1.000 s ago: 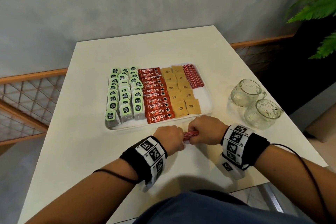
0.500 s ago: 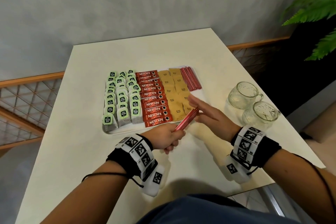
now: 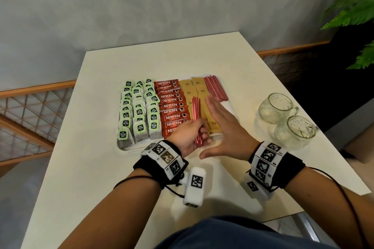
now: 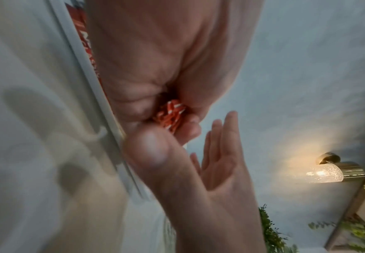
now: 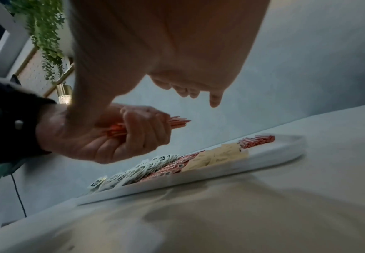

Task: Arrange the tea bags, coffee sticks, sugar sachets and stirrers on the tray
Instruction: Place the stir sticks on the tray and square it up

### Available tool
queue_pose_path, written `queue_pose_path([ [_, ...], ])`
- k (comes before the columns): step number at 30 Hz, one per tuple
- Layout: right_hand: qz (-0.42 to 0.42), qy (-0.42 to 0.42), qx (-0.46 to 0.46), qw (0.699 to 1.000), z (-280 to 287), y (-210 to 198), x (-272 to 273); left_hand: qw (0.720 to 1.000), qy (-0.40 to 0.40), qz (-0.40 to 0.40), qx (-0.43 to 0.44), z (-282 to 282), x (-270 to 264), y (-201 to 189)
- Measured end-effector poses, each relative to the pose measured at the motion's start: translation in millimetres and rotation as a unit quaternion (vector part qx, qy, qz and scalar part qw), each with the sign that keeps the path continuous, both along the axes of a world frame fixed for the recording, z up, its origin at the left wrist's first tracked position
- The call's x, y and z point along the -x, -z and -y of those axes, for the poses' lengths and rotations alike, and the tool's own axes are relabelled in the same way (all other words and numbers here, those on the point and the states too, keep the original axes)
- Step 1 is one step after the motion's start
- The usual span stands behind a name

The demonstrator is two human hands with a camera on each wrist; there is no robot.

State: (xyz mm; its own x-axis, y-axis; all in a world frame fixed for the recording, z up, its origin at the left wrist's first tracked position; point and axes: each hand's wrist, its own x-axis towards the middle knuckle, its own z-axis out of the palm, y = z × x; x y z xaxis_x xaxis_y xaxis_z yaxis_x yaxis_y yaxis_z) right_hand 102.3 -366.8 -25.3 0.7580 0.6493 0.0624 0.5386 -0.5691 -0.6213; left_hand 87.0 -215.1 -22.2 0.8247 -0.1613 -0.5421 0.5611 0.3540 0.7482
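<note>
A white tray [image 3: 230,105] on the table holds rows of green-tagged tea bags [image 3: 139,111], red coffee sticks [image 3: 172,105], brown sugar sachets [image 3: 198,89] and a pile of red stirrers [image 3: 215,90] at its far right. My left hand [image 3: 190,137] grips a bundle of red stirrers [image 3: 196,115] upright above the tray's near edge; their ends show in the left wrist view [image 4: 169,114]. My right hand [image 3: 222,127] is flat with straight fingers beside the bundle, holding nothing. The right wrist view shows the gripped stirrers [image 5: 175,122] above the tray [image 5: 220,172].
Two clear glass mugs [image 3: 287,119] stand right of the tray near the table's right edge. A green plant [image 3: 356,6] hangs at the upper right. A wooden railing [image 3: 30,91] runs behind the table on the left.
Both hands lifted the stirrer bundle from the table in front of the tray. The right hand let go and opened flat; the left hand turned the bundle upright over the tray.
</note>
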Motion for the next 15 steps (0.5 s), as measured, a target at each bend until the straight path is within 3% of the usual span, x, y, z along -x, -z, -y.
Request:
queue_pose_path([
  [5,0.000,0.048,-0.058,0.997,-6.8,8.1,-7.7,0.998,-0.059,-0.019,0.033,7.3,-6.4,-2.3],
  [10,0.013,0.045,-0.038,0.998,-8.2,7.9,-10.0,0.997,-0.052,-0.029,0.045,6.8,-7.9,0.1],
  [12,-0.032,0.045,-0.049,0.997,-6.9,7.9,-12.1,1.000,-0.013,-0.012,0.018,2.1,-6.0,0.9],
  [15,-0.094,0.062,-0.121,0.986,-0.4,-0.3,-18.0,0.986,0.144,0.039,-0.078,-9.1,2.0,2.2],
])
